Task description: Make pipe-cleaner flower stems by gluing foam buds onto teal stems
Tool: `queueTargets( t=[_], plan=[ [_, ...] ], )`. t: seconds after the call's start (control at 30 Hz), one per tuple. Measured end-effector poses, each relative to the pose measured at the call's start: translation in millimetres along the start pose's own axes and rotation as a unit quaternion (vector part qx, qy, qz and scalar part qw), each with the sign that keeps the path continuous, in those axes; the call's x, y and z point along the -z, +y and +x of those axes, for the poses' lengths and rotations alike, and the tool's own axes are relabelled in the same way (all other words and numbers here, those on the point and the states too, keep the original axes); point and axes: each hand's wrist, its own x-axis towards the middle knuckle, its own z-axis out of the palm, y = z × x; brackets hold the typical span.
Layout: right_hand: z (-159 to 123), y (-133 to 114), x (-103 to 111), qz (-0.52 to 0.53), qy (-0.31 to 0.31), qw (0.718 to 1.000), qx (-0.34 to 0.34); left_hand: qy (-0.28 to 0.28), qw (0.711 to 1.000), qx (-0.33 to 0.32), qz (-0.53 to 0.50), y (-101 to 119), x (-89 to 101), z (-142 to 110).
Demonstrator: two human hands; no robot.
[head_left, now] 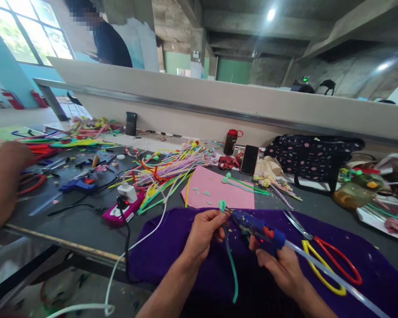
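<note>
My left hand (204, 232) pinches a green pipe cleaner (231, 260) near its top, where a mint-green piece (222, 204) sits; the stem hangs down over the purple cloth (172, 238). In my right hand (278, 265) is a blue hot glue gun (258, 227) with a red light showing. Its nozzle points left and is close beside the mint-green piece; whether they touch I cannot tell. A clear glue stick (338, 278) runs out of its back end. Scissors (331, 260) with red and yellow handles lie on the cloth, right of my right hand.
Behind my hands, a pink sheet (215, 185) holds small green pieces and a finished-looking green stem. Left are a magenta power strip (126, 214), a white cable (135, 243), another glue gun (79, 185) and bundled pipe cleaners (175, 168). Another person's arm (3, 181) reaches in at far left.
</note>
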Motion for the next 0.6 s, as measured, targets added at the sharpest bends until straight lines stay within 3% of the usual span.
queueTargets(
  t=[0.2, 0.4, 0.6],
  plan=[
    [37.4, -7.5, 15.0, 0.118, 0.113, 0.978, -0.127, -0.093, 0.994, 0.061, -0.005, 1.8, -0.2, -3.2],
    [85.7, 31.8, 19.0, 0.231, 0.084, 0.931, -0.27, -0.163, 0.983, 0.089, 0.001, 2.9, 0.2, -9.1],
    [113.7, 52.1, 8.7, 0.165, 0.038, 0.945, -0.281, -0.211, 0.974, 0.08, 0.004, 3.0, 0.1, -14.1]
  ],
)
